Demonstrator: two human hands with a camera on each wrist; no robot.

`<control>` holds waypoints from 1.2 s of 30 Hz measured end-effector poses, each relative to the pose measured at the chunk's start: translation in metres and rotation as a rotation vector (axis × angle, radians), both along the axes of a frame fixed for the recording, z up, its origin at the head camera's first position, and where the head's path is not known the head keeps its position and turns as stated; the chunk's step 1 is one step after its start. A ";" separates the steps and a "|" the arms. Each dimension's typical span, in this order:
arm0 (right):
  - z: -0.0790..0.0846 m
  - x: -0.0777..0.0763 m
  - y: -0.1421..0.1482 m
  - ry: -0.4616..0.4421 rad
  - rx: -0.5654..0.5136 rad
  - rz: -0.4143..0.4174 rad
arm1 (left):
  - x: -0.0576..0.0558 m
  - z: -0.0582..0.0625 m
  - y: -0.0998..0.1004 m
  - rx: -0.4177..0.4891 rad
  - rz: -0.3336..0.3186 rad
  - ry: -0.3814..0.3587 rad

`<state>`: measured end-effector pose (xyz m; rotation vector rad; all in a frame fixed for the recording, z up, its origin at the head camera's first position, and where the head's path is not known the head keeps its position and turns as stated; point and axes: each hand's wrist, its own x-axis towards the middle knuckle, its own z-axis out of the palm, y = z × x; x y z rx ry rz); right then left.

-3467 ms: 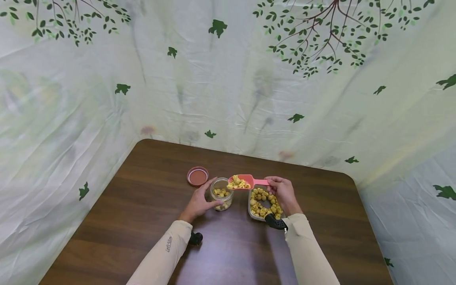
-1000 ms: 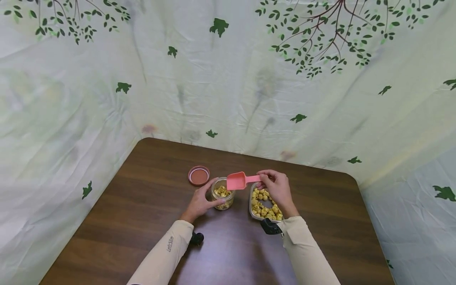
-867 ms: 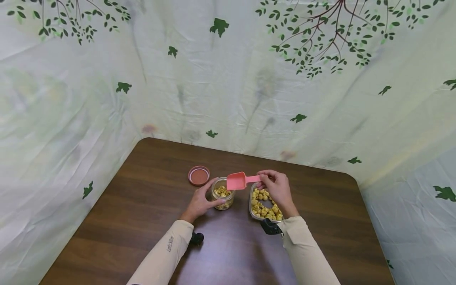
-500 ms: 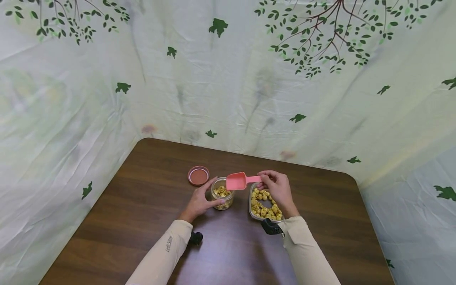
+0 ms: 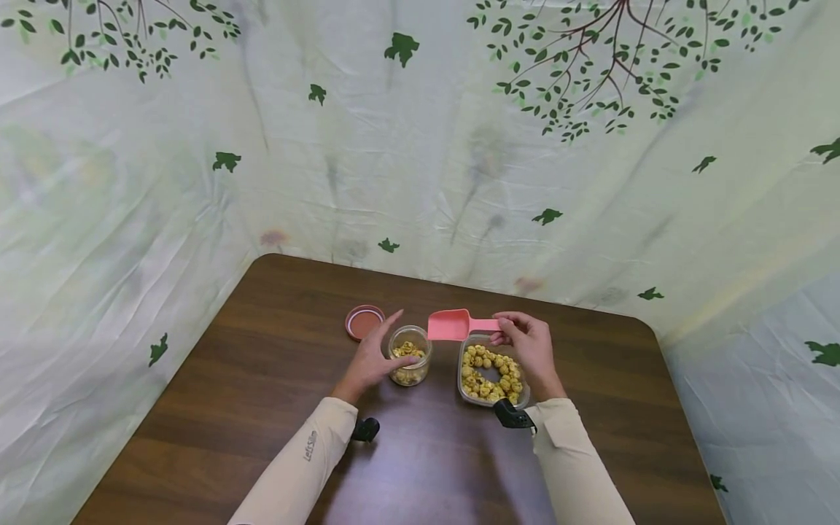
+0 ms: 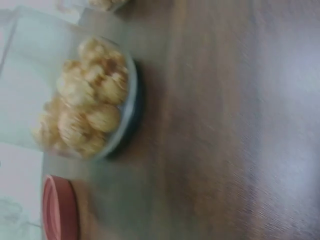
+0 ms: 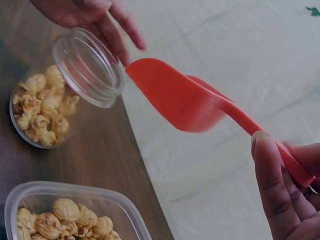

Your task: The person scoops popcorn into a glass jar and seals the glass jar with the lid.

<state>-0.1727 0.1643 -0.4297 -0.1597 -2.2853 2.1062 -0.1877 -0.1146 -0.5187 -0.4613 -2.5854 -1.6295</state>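
Note:
My right hand (image 5: 533, 350) pinches the handle of a pink scoop (image 5: 450, 325) between thumb and fingers. No popcorn shows in the scoop, which hangs just right of and above a clear jar (image 5: 427, 356). Inside that upright jar lies caramel popcorn (image 5: 408, 350), filling it partway. Left of the jar, my left hand (image 5: 366, 362) is spread with thumb and fingers apart, holding nothing. In the right wrist view, the left fingertips (image 7: 131, 37) extend behind the jar's mouth. Beneath the right hand stands a clear square tub (image 5: 461, 390) of popcorn, bare in its middle.
A red-brown lid (image 5: 362, 324) lies on the wooden table (image 5: 275, 350) behind the left hand. Leaf-printed cloth (image 5: 433, 160) hangs around the table's back and sides. Dark wrist cameras (image 5: 366, 429) sit under both forearms.
Popcorn was heaped in the scoop at first; the scoop then tipped over the jar and now carries none. Since half a second ago it has moved right, and my left hand has let go of the jar.

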 end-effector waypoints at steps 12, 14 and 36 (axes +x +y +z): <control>0.003 0.001 0.028 0.017 -0.091 -0.105 | -0.005 0.028 0.019 -0.044 -0.027 0.084; 0.003 0.001 0.033 0.018 -0.085 -0.118 | -0.005 0.032 0.024 -0.033 -0.043 0.092; 0.000 0.013 0.076 0.029 -0.061 -0.224 | 0.006 0.045 0.082 0.039 -0.192 0.116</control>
